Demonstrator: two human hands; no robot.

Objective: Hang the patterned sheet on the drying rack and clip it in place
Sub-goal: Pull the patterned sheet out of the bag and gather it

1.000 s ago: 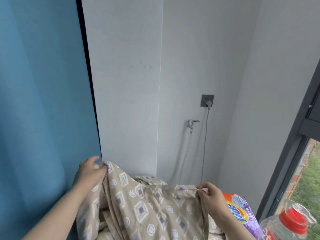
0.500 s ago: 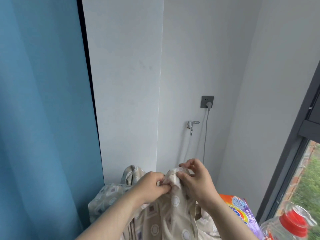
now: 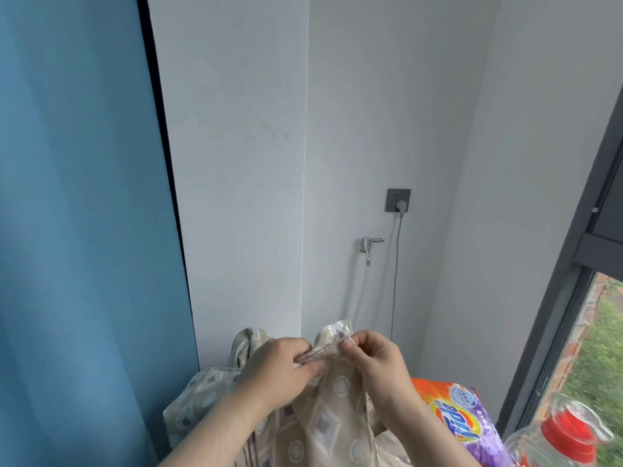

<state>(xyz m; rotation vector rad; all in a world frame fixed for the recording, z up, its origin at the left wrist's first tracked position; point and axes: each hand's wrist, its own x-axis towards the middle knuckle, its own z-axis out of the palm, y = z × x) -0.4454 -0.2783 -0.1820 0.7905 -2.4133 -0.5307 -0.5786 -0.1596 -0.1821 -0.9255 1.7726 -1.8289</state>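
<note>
Both hands meet at the patterned sheet [image 3: 323, 409]: left hand [image 3: 279, 369] and right hand [image 3: 374, 358] pinch its bunched top edge; detergent bag [image 3: 462, 419] lies just right.

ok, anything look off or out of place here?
Nothing spilled or damaged. The patterned sheet is bunched in a heap, its top edge pinched by the left hand and the right hand. The detergent bag beside it shows no spill.

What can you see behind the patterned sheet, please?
An orange and purple detergent bag shows behind the patterned sheet at its right; the bag's left part is covered.
</note>
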